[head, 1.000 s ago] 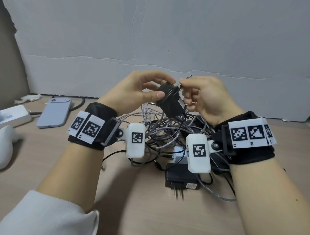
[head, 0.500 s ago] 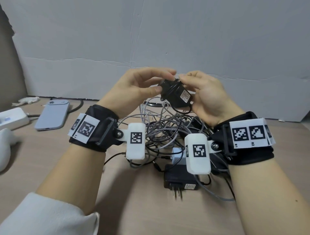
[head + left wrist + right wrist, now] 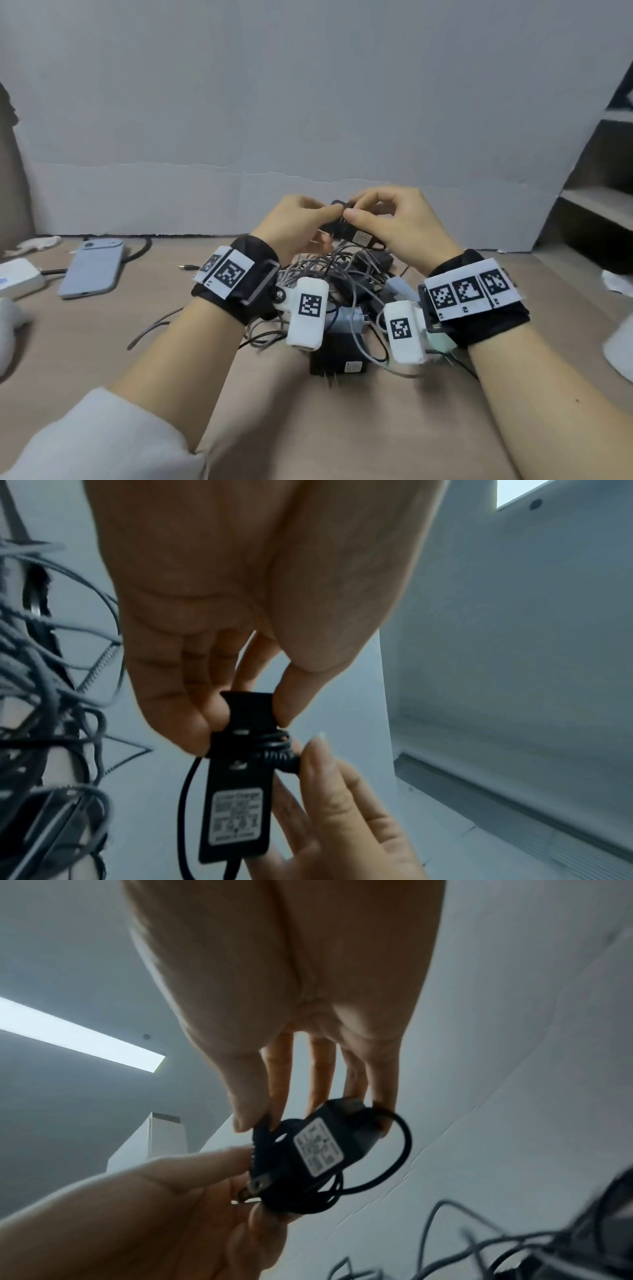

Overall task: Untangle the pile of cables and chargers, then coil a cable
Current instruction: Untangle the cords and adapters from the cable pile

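Both hands have been drifting right and lower in the head view since a second ago, and the black adapter (image 3: 356, 233) has been tipping from upright to nearly flat between them. In that view, at centre frame, the left hand (image 3: 294, 222) is pinching the adapter's left end while the right hand (image 3: 397, 222) is closing thumb and forefinger on the thin black cord (image 3: 274, 737) at its top edge; the adapter is hanging above the cable pile (image 3: 342, 274), which is sprawling over the tan tabletop (image 3: 137, 342) at lower centre, with another black charger (image 3: 337, 356) lying at the pile's near edge. A phone (image 3: 92, 270) is lying at centre left, a grey wall is filling the upper frame, and shelving is showing at the right edge. Moving to the left wrist view: thumb and fingers are gripping the adapter's upper end, its long axis is running down the frame, and the cord is wrapping crosswise round the body, with the right fingertips touching the ribbed strain relief at its right side. Over in the right wrist view, the adapter is sitting at centre, label facing the lens, prongs pointing lower left toward the left hand, a cord loop bulging to the right. The right hand looks nearer the wrap, so the unwinding probably falls to it.
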Demonstrator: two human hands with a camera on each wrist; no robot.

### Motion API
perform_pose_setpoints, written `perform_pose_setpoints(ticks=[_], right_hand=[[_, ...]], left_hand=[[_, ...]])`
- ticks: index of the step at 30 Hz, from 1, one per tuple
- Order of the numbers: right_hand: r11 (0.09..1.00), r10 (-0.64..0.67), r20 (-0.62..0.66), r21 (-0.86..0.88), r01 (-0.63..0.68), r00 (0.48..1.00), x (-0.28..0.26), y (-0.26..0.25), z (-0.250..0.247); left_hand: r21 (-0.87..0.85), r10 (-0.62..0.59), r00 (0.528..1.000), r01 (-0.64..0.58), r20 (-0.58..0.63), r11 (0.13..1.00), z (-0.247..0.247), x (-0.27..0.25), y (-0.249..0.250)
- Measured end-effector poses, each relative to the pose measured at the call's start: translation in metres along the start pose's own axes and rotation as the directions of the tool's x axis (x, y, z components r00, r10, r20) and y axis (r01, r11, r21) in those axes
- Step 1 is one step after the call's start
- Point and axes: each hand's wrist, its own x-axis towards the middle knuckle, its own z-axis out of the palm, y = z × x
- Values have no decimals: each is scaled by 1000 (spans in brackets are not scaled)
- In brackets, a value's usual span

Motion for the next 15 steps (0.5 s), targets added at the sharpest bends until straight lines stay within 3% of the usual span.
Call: perform_pose_setpoints(ticks=[4, 7, 12, 15], right_hand=[[995, 75, -18, -61, -76, 997, -26, -10, -37], [985, 128, -61, -105, -134, 990, -46, -16, -67], [967, 192, -67, -156, -201, 979, -89, -27, -117], [967, 136, -185, -191, -172, 973, -121, -24, -144]], left_hand=[[83, -14, 991, 3, 135, 997, 24, -17, 13], [161, 61, 976, -96, 210, 982, 51, -28, 29], [129, 253, 891, -321, 376, 938, 113, -46, 54], [99, 339, 837, -416, 429, 904, 152, -58, 61]])
